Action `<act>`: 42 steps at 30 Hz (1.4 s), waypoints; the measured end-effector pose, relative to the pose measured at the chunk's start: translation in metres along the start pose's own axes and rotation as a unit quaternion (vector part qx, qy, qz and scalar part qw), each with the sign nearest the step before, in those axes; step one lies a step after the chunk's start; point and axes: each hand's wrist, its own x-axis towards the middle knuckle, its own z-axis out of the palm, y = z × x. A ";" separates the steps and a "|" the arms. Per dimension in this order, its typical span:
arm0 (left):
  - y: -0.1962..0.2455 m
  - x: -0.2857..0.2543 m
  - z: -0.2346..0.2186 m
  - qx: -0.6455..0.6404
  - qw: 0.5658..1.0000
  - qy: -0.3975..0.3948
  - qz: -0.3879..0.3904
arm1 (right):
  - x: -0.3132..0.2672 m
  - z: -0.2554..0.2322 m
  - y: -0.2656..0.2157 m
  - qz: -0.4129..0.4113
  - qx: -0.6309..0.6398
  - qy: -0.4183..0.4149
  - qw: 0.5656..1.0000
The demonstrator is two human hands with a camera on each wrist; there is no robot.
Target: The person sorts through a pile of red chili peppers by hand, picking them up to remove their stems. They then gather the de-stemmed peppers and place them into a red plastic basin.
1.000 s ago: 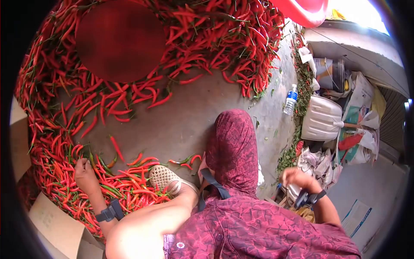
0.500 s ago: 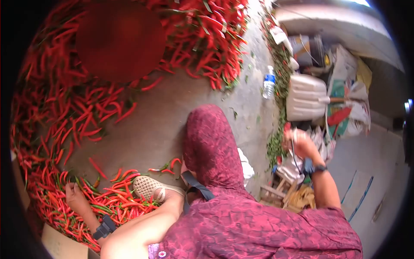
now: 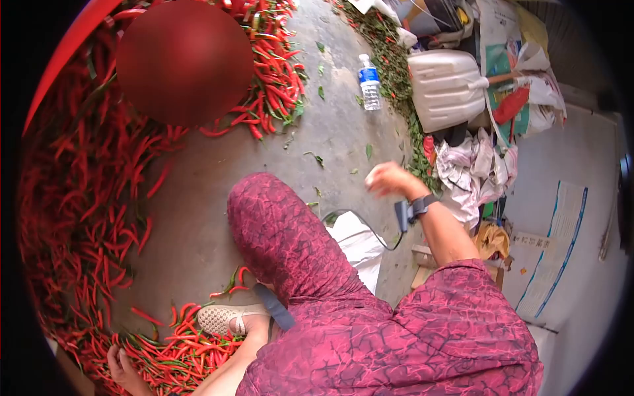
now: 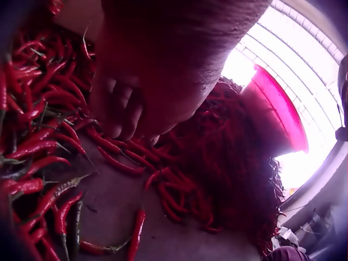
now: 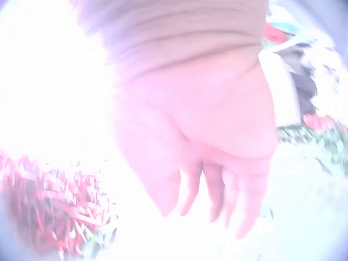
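In the head view the left hand (image 3: 124,371) is low at the left, beside the red and green chillies (image 3: 178,353) near the shoe. The left wrist view has this hand (image 4: 147,92) hanging over red chillies (image 4: 122,166), fingers loosely bent, with nothing visible in them. Raised over the grey floor right of the knee, the right hand (image 3: 396,179) is slightly blurred. From the right wrist view, the right hand (image 5: 201,130) has its fingers loosely extended downward and holds nothing. A large heap of red chillies (image 3: 86,198) covers the floor at the left.
A water bottle (image 3: 370,82) lies on the grey floor (image 3: 330,145). Leaf litter (image 3: 389,66), a white shovel (image 3: 446,89) and sacks (image 3: 472,171) line the right side. White cloth (image 3: 356,244) is beside the knee. A pink tub (image 4: 274,111) stands by the heap in the left wrist view.
The head view has turned, shifting the scene. The right hand has moved from beside the sacks to over the floor near the knee. The left hand stays by the chillies, its fingers now looser.
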 end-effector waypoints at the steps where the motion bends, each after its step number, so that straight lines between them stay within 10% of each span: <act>1: 0.002 0.004 0.000 0.004 1.000 -0.018 0.021 | 0.001 0.019 0.025 0.037 0.008 -0.068 0.997; 5: 0.039 0.014 0.000 -0.001 0.996 -0.064 0.065 | 0.022 0.084 0.110 0.060 -0.012 -0.060 0.996; 7: 0.052 0.021 -0.003 0.007 0.991 -0.112 0.080 | 0.031 0.099 0.124 -0.129 -0.208 -0.086 0.966; 10: 0.053 0.036 0.000 -0.009 0.990 -0.138 -0.016 | 0.015 0.123 0.112 -0.061 -0.535 -0.042 0.842; 15: 0.092 0.040 0.008 -0.005 0.988 -0.143 0.052 | -0.008 0.139 0.166 0.061 -0.636 -0.117 0.760; 19: 0.071 0.047 0.001 -0.040 0.981 -0.188 -0.026 | -0.049 0.137 0.200 0.122 -0.567 -0.163 0.798; 24: 0.083 0.077 0.013 -0.003 0.974 -0.225 -0.005 | 0.001 0.086 0.134 -0.005 -0.280 0.176 0.944; 30: 0.181 0.069 0.034 -0.022 0.975 -0.219 0.007 | 0.050 0.121 0.174 -0.081 -0.399 0.026 0.913; 35: 0.163 0.062 0.047 -0.050 0.976 -0.209 -0.026 | 0.002 0.144 0.250 0.227 -0.315 -0.069 0.919; 37: 0.171 0.055 0.055 -0.061 0.970 -0.232 -0.028 | 0.028 0.149 0.296 0.094 -0.406 -0.140 0.898; 40: 0.171 0.052 0.064 -0.065 0.965 -0.253 -0.029 | -0.001 0.146 0.193 0.035 -0.386 -0.156 0.908; 42: 0.170 0.052 0.067 -0.070 0.963 -0.258 -0.030 | -0.006 0.147 0.209 0.024 -0.253 -0.187 0.949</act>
